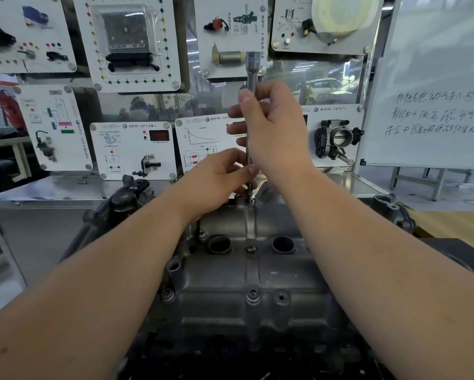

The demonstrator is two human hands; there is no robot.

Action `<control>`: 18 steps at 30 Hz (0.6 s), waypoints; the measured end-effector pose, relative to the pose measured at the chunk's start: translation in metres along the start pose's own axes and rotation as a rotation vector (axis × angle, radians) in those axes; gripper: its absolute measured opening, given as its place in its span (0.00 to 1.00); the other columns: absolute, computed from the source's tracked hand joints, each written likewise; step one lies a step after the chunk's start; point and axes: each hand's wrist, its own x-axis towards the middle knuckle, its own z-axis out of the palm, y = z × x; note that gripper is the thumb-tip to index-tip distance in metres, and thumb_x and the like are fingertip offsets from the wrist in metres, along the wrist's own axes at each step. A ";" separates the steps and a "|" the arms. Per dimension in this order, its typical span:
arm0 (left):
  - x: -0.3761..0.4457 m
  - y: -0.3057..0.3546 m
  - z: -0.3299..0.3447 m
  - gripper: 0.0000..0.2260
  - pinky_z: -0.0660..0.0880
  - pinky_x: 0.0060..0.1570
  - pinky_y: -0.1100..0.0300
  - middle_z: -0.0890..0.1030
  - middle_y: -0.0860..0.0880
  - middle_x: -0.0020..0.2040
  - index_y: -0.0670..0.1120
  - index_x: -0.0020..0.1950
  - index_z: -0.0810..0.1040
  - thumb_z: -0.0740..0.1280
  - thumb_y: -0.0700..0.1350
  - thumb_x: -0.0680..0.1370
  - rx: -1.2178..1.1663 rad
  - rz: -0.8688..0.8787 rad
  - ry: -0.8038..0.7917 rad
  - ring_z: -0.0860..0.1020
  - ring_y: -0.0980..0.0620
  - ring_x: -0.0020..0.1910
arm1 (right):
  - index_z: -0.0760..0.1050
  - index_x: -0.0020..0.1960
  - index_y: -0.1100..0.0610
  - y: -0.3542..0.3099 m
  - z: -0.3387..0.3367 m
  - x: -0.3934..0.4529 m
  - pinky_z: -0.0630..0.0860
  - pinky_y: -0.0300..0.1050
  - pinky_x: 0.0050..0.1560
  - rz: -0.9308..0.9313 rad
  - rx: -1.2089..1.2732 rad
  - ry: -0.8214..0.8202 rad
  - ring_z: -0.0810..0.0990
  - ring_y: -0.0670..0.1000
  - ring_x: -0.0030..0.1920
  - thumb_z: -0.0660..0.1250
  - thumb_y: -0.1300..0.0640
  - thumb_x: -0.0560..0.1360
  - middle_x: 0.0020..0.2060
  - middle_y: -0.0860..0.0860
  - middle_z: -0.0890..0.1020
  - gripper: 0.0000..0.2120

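Note:
A grey metal engine cover (246,272) lies in front of me, with two round openings and several bolts along its middle. A long metal socket driver (252,67) stands upright over a bolt hole at the cover's far edge (250,199). My right hand (274,130) grips the driver's shaft near the top, fingers curled round it. My left hand (219,182) pinches the lower shaft just above the hole, thumb and fingertips on it. The tool's tip is partly hidden by my left fingers.
Behind the engine stands a rack of white training panels (133,149) with car parts, among them a throttle body (337,138). A whiteboard (433,86) with handwriting is at the right. A black bracket (128,193) rises at the cover's left. A wooden surface (455,223) lies at the right.

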 end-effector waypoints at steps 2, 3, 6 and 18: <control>0.000 -0.001 0.000 0.07 0.73 0.36 0.65 0.86 0.56 0.42 0.50 0.56 0.80 0.64 0.50 0.85 -0.005 0.010 0.000 0.82 0.62 0.38 | 0.72 0.46 0.47 0.000 0.001 0.000 0.79 0.49 0.42 0.003 -0.013 -0.003 0.85 0.47 0.37 0.61 0.55 0.84 0.41 0.48 0.85 0.08; -0.001 -0.001 0.001 0.06 0.73 0.36 0.69 0.86 0.56 0.42 0.52 0.55 0.80 0.63 0.49 0.85 -0.017 0.022 -0.002 0.81 0.63 0.38 | 0.74 0.47 0.48 0.000 0.001 0.000 0.80 0.49 0.42 0.008 -0.021 -0.012 0.85 0.47 0.38 0.60 0.55 0.85 0.41 0.48 0.85 0.09; -0.002 0.001 0.001 0.09 0.71 0.34 0.74 0.86 0.58 0.42 0.55 0.52 0.80 0.62 0.46 0.86 -0.030 0.031 -0.023 0.81 0.63 0.38 | 0.75 0.47 0.50 0.000 0.002 0.001 0.80 0.52 0.44 0.027 -0.021 -0.022 0.85 0.47 0.37 0.58 0.55 0.85 0.41 0.47 0.85 0.10; 0.000 0.000 0.002 0.08 0.72 0.33 0.73 0.86 0.54 0.42 0.51 0.55 0.81 0.62 0.48 0.86 -0.048 0.009 -0.002 0.82 0.61 0.38 | 0.73 0.48 0.48 0.000 0.002 0.001 0.79 0.49 0.42 0.006 -0.006 0.003 0.85 0.47 0.36 0.61 0.55 0.84 0.40 0.47 0.85 0.08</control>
